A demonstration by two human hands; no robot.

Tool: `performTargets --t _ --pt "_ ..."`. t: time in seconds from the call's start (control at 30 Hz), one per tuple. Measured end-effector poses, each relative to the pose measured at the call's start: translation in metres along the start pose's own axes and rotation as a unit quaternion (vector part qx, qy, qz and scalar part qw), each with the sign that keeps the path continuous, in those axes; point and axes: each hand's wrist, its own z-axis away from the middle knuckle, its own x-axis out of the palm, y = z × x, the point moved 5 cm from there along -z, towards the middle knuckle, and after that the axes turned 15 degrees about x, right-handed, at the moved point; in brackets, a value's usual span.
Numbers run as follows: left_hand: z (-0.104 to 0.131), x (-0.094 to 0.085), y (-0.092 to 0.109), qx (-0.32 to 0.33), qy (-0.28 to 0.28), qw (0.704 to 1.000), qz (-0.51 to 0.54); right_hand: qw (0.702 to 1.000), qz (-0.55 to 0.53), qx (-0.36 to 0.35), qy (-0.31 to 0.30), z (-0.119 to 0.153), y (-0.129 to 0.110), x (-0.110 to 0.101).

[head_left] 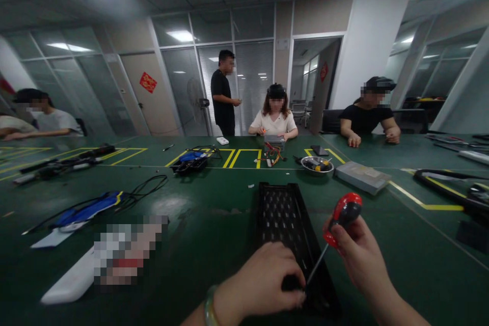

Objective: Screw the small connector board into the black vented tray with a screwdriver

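Note:
A long black perforated panel [280, 214] with raised edges lies on the green table in front of me. My right hand [355, 249] is wrapped round the red and black handle of a screwdriver [347, 209]. Its metal shaft slants down and left to the panel's near part. My left hand [263, 280], with a bangle at the wrist, is over the panel's near left side. Thumb and fingers are pinched together at the screwdriver's tip; whatever they hold there is too small to make out.
A metal bowl [317, 164] of tools and a grey metal box [362, 177] stand beyond the panel. Blue items with black cables [89, 209] and a white object [71, 275] lie left. Several people are around the table's far side.

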Motion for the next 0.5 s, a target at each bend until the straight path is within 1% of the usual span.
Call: performTargets --t 0.27,0.37,0.5 --pt "-0.001 -0.002 0.000 -0.010 -0.015 1.000 0.007 1.000 -0.011 0.009 0.001 0.000 -0.002 0.003" --pt "-0.001 -0.003 -0.002 -0.010 -0.004 1.000 0.018 1.000 -0.018 0.009 0.012 0.002 -0.006 0.006" --pt "0.000 -0.007 -0.004 -0.014 0.021 0.999 0.027 0.997 -0.063 -0.015 0.041 0.002 -0.013 0.005"
